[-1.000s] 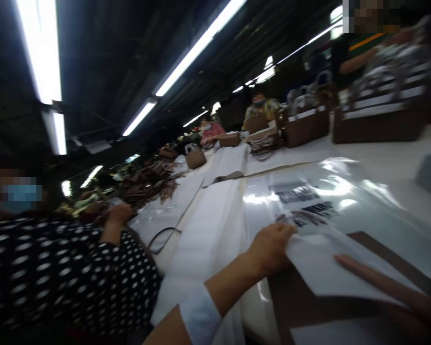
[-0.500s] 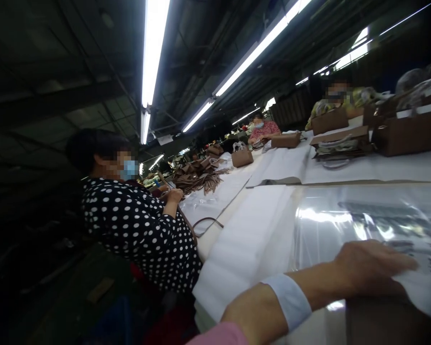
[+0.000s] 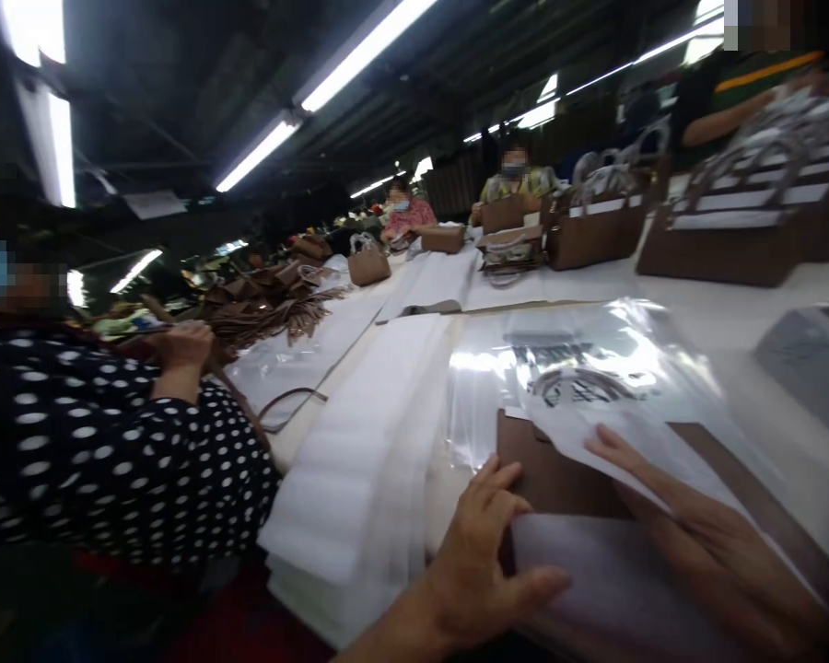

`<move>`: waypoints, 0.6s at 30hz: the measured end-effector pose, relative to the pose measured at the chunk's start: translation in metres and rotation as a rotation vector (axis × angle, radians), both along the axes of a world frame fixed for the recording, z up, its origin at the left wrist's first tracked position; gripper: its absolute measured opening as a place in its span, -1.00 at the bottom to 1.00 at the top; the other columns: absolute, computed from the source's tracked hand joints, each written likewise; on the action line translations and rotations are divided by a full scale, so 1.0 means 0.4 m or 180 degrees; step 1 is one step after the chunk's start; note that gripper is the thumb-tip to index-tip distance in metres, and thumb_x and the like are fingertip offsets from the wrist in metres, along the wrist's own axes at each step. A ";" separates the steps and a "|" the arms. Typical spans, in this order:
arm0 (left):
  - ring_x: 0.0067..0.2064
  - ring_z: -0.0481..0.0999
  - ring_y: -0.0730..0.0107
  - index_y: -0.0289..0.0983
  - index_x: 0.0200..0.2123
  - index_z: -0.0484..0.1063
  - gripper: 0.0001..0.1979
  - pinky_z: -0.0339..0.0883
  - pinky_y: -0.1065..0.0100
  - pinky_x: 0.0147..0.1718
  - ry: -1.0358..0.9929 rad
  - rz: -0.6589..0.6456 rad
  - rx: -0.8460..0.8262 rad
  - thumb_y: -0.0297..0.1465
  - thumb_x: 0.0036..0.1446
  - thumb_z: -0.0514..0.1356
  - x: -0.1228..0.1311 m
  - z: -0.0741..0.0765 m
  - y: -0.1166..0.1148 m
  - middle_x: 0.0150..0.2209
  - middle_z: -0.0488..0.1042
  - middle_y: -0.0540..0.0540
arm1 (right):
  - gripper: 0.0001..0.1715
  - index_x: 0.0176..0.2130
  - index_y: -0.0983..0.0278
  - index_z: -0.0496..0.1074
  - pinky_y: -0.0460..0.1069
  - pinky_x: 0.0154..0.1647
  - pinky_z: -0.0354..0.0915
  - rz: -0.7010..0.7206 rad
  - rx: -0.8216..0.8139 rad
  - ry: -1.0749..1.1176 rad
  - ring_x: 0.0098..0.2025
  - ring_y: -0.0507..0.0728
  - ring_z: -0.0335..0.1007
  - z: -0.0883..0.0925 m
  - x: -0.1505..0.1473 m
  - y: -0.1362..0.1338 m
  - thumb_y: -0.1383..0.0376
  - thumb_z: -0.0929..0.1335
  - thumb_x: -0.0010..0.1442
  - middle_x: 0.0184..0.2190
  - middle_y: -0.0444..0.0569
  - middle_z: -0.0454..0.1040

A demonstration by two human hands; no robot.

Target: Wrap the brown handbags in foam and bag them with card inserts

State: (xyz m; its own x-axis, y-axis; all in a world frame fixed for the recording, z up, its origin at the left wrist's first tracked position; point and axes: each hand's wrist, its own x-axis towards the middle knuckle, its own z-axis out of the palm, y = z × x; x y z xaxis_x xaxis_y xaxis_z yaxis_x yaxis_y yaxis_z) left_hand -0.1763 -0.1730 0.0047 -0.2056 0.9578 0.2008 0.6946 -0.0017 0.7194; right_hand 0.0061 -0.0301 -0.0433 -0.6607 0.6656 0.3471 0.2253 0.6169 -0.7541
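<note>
A brown handbag (image 3: 559, 465) lies in front of me, partly covered by sheets of white tissue paper (image 3: 594, 571). My left hand (image 3: 480, 543) rests at the bag's left edge, fingers apart and thumb stretched over the lower paper. Across the upper paper my right hand (image 3: 705, 529) lies with its fingers extended, pressing or smoothing it against the bag; its thumb is hard to see. Beyond the bag a clear printed plastic bag (image 3: 484, 368) is spread on the table. The handbag's handle shows dimly near the print.
Stacked white sheets (image 3: 359, 460) lie left of my hands. A co-worker in a polka-dot top (image 3: 110, 451) stands close on the left, near a pile of brown straps (image 3: 269, 308). Finished brown handbags (image 3: 725, 249) stand at the back right. Other people sit or stand farther off.
The view has swung right. My left hand, earlier out at the right by the white paper, is now at the handbag's left edge. My right hand has come into view over the paper.
</note>
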 end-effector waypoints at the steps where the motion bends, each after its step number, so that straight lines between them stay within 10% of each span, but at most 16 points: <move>1: 0.21 0.07 0.07 -0.28 -0.28 0.40 -0.71 0.00 0.03 0.14 -0.0056 0.0012 -0.0025 -0.25 -0.07 0.25 0.008 -0.007 -0.004 0.10 0.26 -0.22 | -0.51 0.15 0.07 0.16 0.23 0.20 0.00 -0.0050 -0.0077 -0.0105 0.22 0.22 -0.04 0.016 0.004 -0.004 0.15 0.16 0.23 0.21 -0.14 0.04; 11: 0.28 -0.18 0.12 -0.28 -0.46 0.40 -0.89 -0.15 0.10 0.17 -0.0704 0.0183 -0.0519 -0.35 -0.04 0.23 0.012 -0.013 0.112 0.28 -0.18 -0.14 | -0.50 0.14 0.26 0.21 0.11 0.13 0.15 0.0738 0.0713 -0.0195 0.12 0.17 0.16 0.070 0.002 -0.022 0.38 0.15 0.21 0.09 0.01 0.25; 18: 0.18 0.11 0.16 -0.27 -0.55 0.21 -0.79 -0.01 0.16 0.12 -0.1192 0.0436 -0.0386 -0.36 -0.07 0.23 0.004 -0.046 0.131 0.09 0.19 -0.16 | -0.43 0.15 0.21 0.17 0.07 0.16 0.11 0.1377 0.1869 -0.0379 0.15 0.10 0.10 0.040 0.007 -0.011 0.50 0.14 0.18 0.09 -0.03 0.24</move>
